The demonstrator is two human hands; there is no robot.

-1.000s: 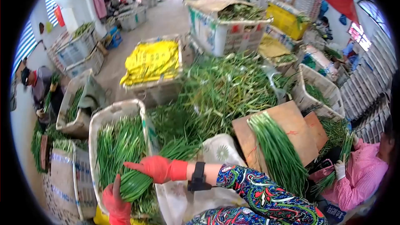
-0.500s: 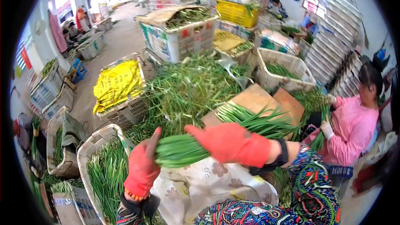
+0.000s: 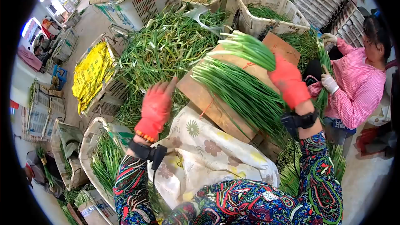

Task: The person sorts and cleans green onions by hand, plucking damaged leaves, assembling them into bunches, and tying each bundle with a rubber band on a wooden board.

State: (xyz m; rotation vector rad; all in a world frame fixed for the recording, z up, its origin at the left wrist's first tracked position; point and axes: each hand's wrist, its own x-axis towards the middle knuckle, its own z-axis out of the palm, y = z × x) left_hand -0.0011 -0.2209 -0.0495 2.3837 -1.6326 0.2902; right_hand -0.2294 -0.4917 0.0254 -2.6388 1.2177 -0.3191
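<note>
My right hand [image 3: 287,79], in a red glove, is closed round a bunch of chives [image 3: 248,49], its pale ends pointing to the upper left. The bunch is over the far part of a wooden board [image 3: 189,84]. A larger pile of chives [image 3: 237,89] lies across that board, white ends to the left and green leaves hanging over the near right edge. Left of the board is my left hand [image 3: 156,108], also red-gloved, with fingers stretched out and nothing in it. A flowered white cloth [image 3: 208,141] covers my lap below both hands.
Loose leaves and trimmings [image 3: 162,46] heap up beyond the board. A crate of chives [image 3: 89,135] stands at my left, a crate with a yellow sack [image 3: 91,77] behind it. To my right sits a person in a pink checked top [image 3: 358,87], white-gloved hands on chives.
My left hand has let go of the bunch and its fingers have spread. My right hand has carried the bunch rightward over the board. The view has tilted down.
</note>
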